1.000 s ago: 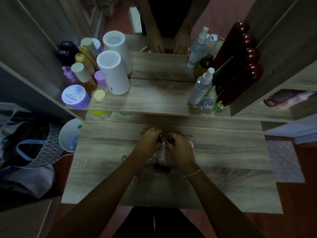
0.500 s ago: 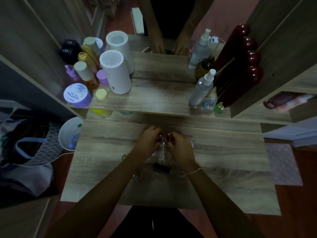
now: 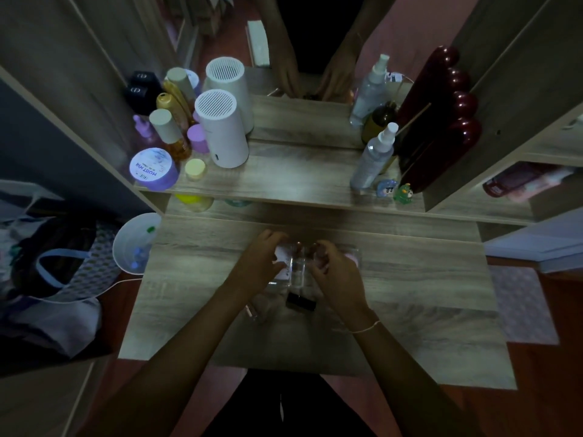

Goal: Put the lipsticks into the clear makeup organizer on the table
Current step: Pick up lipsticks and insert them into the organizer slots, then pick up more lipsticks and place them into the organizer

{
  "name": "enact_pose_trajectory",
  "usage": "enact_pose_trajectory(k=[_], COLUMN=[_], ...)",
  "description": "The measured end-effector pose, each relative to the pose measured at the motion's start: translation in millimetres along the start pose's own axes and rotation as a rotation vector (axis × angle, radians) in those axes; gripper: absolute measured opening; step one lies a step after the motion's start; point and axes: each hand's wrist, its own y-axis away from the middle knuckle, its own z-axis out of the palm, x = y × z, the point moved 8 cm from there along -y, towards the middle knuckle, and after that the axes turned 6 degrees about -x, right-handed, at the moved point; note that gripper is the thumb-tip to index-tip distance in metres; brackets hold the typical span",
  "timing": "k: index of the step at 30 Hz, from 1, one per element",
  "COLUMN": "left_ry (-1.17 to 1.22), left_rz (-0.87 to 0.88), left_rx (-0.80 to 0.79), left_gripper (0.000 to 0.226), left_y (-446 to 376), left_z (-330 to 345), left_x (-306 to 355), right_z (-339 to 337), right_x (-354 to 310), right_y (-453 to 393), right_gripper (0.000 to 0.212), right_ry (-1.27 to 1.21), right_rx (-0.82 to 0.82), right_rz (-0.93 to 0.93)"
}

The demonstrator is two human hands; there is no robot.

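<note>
The clear makeup organizer (image 3: 297, 270) stands on the wooden table (image 3: 410, 279), between my two hands. My left hand (image 3: 259, 267) is on its left side, and its fingers curl around a small pale object (image 3: 281, 257) that looks like a lipstick. On the organizer's right, my right hand (image 3: 337, 274) has its fingers bent over the rim. The dim light hides whether it holds anything. A black lipstick (image 3: 300, 302) lies at the near side of the organizer. Something pink (image 3: 354, 258) shows just beyond my right hand.
The shelf behind the table carries white cylinders (image 3: 220, 129), a purple jar (image 3: 153, 169), bottles, a spray bottle (image 3: 373, 156) and small figurines (image 3: 403, 192). A mirror above reflects my hands. A white bin (image 3: 134, 244) and bags sit left of the table.
My hands have drawn slightly apart over the organizer, uncovering the pale object at my left fingertips. The view shifted a little.
</note>
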Motion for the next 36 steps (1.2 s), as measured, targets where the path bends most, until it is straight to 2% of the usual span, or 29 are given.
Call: enact_pose_trajectory(k=[5, 11, 23, 25, 27, 31, 36], left_ry=[-0.026, -0.009, 0.041, 0.03, 0.011, -0.006, 0.02], left_rz=[-0.015, -0.034, -0.156, -0.168, -0.184, -0.179, -0.248], left_rx=[0.048, 0.09, 0.142, 0.14, 0.13, 0.112, 0.101], left_gripper=[0.052, 0.055, 0.05, 0.046, 0.04, 0.027, 0.017], left_y=[23, 45, 79, 86, 91, 103, 115], left_z=[-13, -12, 7, 10, 12, 11, 9], left_x=[-15, -17, -30, -35, -39, -41, -56], right_z=[-9, -15, -12, -15, -24, -44, -45], right_x=[7, 9, 12, 12, 15, 42, 86], right_y=[21, 32, 53, 62, 73, 95, 113], right_gripper=[0.065, 0.068, 0.057, 0.049, 0.032, 0.014, 0.021], right_ry=[-0.029, -0.066, -0.079, -0.062, -0.048, -0.084, -0.095], right_rx=[0.023, 0.018, 0.043, 0.082, 0.174, 0.306, 0.31], right_rz=[0.023, 0.029, -0.024, -0.034, -0.042, 0.078, 0.301])
